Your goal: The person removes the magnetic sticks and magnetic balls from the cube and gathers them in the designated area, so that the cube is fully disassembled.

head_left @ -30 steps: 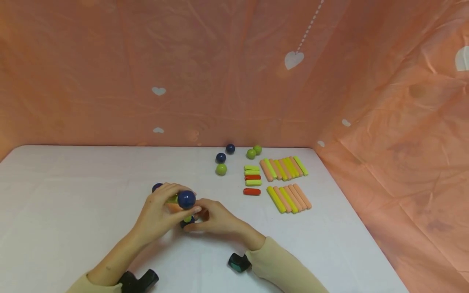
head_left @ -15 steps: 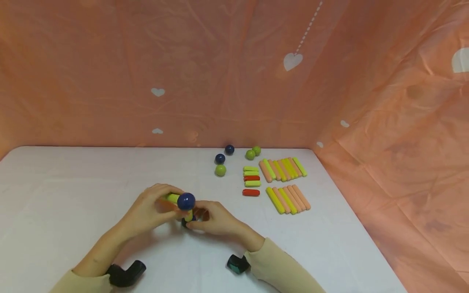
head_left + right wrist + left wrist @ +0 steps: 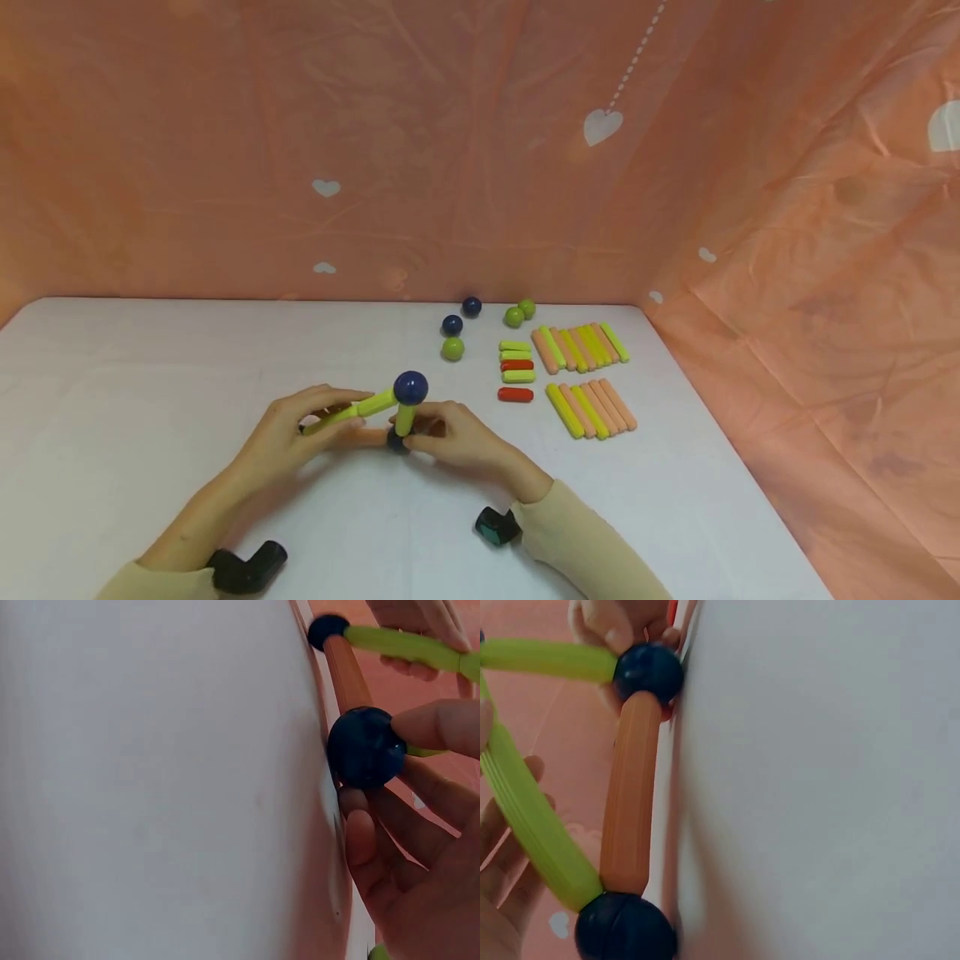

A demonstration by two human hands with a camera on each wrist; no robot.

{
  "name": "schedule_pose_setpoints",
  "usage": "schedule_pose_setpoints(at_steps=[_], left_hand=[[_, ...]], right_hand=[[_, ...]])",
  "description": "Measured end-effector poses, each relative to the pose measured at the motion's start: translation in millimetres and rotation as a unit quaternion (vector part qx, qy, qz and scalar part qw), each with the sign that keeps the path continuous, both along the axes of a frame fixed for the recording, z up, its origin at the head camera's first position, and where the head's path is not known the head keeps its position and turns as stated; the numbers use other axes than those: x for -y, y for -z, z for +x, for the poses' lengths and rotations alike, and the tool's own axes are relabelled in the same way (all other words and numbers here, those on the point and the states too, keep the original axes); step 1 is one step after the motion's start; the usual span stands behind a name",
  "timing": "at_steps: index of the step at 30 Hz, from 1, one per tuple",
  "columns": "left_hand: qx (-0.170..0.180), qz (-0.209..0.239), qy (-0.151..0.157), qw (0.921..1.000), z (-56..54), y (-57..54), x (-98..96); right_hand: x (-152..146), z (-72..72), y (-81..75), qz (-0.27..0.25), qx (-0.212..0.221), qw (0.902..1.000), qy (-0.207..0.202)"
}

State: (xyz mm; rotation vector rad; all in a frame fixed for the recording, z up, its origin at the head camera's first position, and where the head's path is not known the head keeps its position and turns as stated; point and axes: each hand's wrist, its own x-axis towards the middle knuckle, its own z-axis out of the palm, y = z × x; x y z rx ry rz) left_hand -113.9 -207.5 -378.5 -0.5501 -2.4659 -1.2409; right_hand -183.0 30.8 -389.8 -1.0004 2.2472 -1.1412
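Both hands hold a triangular frame of rods and balls low over the white table. Its base is an orange rod between two dark blue balls, the left-hand ball mostly hidden in the head view. A short yellow-green rod rises from the right-hand ball to a blue ball on top. From there a longer yellow-green side, seamed partway, slopes down left. My left hand pinches this sloping side between thumb and fingers. My right hand grips the lower right-hand ball, thumb against it.
Beyond the right hand lie short yellow-green rods and red rods. Farther right are two rows of longer rods in yellow, green and peach. Loose blue balls and green balls sit near the back edge, before an orange curtain.
My left hand has slid down-left along the sloping side, uncovering more of it. The top ball has shifted right and up, and the frame has turned, showing the upright rod and base.
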Motion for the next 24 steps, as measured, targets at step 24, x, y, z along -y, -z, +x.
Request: schedule_pose_setpoints(at_steps=[24], left_hand=[[-0.023,0.058,-0.001,0.9981,4.5,1.7,-12.8]], right_hand=[[-1.3,-4.6,-58.8,-0.172,-0.102,0.9798,-0.01]])
